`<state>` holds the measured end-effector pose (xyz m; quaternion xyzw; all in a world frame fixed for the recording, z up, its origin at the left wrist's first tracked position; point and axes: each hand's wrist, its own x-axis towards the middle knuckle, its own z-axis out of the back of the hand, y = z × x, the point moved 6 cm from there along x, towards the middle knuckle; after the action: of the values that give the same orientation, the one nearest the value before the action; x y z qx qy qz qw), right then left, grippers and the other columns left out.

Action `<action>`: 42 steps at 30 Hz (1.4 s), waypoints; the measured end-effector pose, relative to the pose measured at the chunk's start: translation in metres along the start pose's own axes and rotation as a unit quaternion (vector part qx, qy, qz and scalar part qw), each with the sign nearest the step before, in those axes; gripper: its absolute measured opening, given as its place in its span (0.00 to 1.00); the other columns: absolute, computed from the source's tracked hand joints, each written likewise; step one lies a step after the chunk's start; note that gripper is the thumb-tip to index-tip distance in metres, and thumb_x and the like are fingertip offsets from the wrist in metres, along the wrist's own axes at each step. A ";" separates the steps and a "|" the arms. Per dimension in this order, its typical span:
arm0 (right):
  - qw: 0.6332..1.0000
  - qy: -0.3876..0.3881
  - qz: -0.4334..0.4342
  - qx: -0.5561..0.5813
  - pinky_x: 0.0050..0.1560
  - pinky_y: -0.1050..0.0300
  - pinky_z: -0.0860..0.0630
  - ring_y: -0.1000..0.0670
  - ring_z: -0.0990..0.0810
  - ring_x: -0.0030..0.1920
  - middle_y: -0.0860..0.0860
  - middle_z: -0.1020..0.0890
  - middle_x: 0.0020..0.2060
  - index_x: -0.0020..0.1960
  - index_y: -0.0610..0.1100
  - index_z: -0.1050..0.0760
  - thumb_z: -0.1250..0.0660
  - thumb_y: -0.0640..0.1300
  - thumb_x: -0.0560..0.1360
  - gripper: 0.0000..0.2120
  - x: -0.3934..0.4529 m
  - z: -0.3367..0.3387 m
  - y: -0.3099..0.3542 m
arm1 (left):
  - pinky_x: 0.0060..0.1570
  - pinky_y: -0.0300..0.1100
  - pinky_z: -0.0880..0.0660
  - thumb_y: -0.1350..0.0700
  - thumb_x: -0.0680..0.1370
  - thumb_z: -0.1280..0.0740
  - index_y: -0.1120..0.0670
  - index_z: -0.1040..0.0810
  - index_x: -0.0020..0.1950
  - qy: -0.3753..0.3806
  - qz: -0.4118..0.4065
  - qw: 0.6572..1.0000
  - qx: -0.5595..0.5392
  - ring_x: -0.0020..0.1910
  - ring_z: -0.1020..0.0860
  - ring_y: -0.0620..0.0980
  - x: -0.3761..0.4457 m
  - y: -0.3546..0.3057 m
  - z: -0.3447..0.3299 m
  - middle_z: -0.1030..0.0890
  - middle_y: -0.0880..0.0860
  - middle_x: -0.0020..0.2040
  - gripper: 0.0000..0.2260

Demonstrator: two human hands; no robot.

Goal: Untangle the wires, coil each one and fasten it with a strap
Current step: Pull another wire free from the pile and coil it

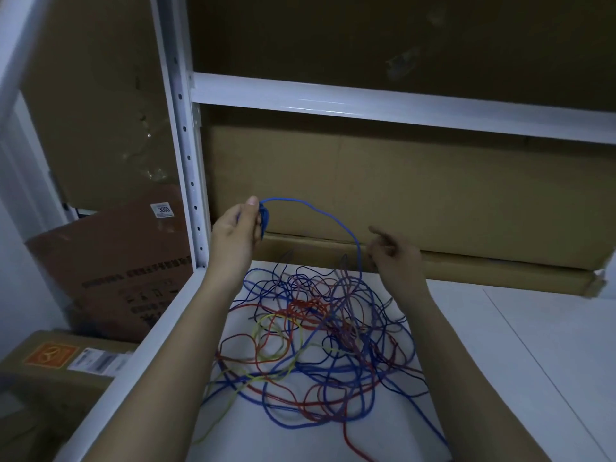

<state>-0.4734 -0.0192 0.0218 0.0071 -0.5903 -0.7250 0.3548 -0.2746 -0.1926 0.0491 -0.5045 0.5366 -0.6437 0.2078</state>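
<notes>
Your left hand (238, 228) pinches a small coil of thin blue wire (320, 215), raised above the white shelf (533, 345). The wire arcs rightward, then drops straight down beside your right hand (395, 258), fingers loosely curled, into the tangle of smooth, round coloured wires (316, 345).

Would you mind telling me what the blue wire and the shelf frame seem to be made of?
Blue wire: likely a plastic-sleeved cable, smooth and limp, arching loosely from the left hand. Shelf frame: probably white-painted metal, with a glossy sheen and a punched row of holes along the upright.
</notes>
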 end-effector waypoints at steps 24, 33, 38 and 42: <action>0.880 0.206 0.308 -0.298 0.37 0.53 0.32 0.44 0.25 0.42 0.46 0.25 0.42 0.60 0.42 0.23 0.42 0.47 0.82 0.14 -0.065 -0.095 0.038 | 0.35 0.34 0.32 0.56 0.85 0.52 0.56 0.32 0.48 0.104 0.055 0.975 -0.189 0.28 0.32 0.43 -0.010 0.000 -0.039 0.30 0.50 0.34 0.12; 0.926 0.240 0.256 -0.142 0.39 0.61 0.31 0.52 0.29 0.36 0.52 0.28 0.38 0.52 0.40 0.20 0.34 0.37 0.75 0.07 -0.067 -0.082 0.045 | 0.38 0.43 0.33 0.50 0.84 0.46 0.60 0.35 0.48 0.254 -0.013 0.931 0.262 0.36 0.31 0.47 -0.032 0.040 -0.036 0.30 0.56 0.38 0.13; 0.956 0.236 0.146 -0.099 0.34 0.71 0.34 0.61 0.29 0.34 0.57 0.26 0.38 0.55 0.63 0.28 0.26 0.57 0.68 0.18 -0.050 -0.068 0.029 | 0.33 0.44 0.35 0.45 0.82 0.45 0.54 0.31 0.42 0.297 -0.017 0.888 0.351 0.33 0.28 0.47 -0.038 0.041 -0.033 0.26 0.56 0.37 0.15; 0.961 0.267 0.063 -0.020 0.35 0.67 0.31 0.59 0.30 0.32 0.54 0.24 0.37 0.51 0.60 0.23 0.27 0.50 0.71 0.11 -0.048 -0.063 0.014 | 0.32 0.40 0.41 0.35 0.76 0.39 0.56 0.31 0.39 0.370 0.029 0.850 0.375 0.27 0.35 0.41 -0.046 0.042 -0.039 0.35 0.47 0.32 0.24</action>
<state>-0.4035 -0.0484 -0.0045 0.1558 -0.4585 -0.6849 0.5445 -0.3014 -0.1505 -0.0047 -0.0968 0.3062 -0.9287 0.1854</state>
